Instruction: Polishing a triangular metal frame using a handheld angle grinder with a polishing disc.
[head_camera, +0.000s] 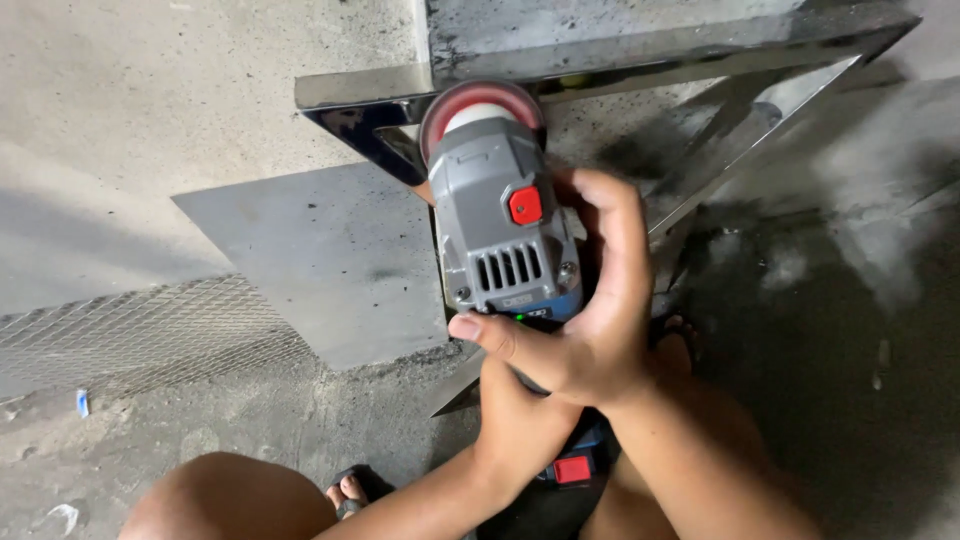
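Two hands grip one tool — a grey angle grinder (505, 235) held with its head pointing away from the body. Right hand (590, 320): wrapped over the side and rear of the grinder body, fingers curled around the far side past the red button (525, 205), thumb laid across the near end just below the vent slots. The wrist bends inward; the forearm runs back toward the lower right. Left hand (520, 420): positioned directly beneath and behind the right hand, closed around the rear handle section, mostly covered by the right hand. Its forearm extends toward the lower left. A red tab (572, 469) on the tool's rear end shows just behind this hand.

Ahead of the grip, the red flap disc (480, 105) at the grinder head sits against the underside edge of a polished metal frame (620, 60) — whether the disc actually touches the metal cannot be told. The frame's angled bars continue to the right of the hands.

Left of the grip, a flat grey metal sheet (320, 250) lies on the concrete floor (150, 100), with a piece of wire mesh (130, 330) beyond it. Nearest the body, a bare knee (225, 500) and a sandalled foot (350, 490) rest on the floor.
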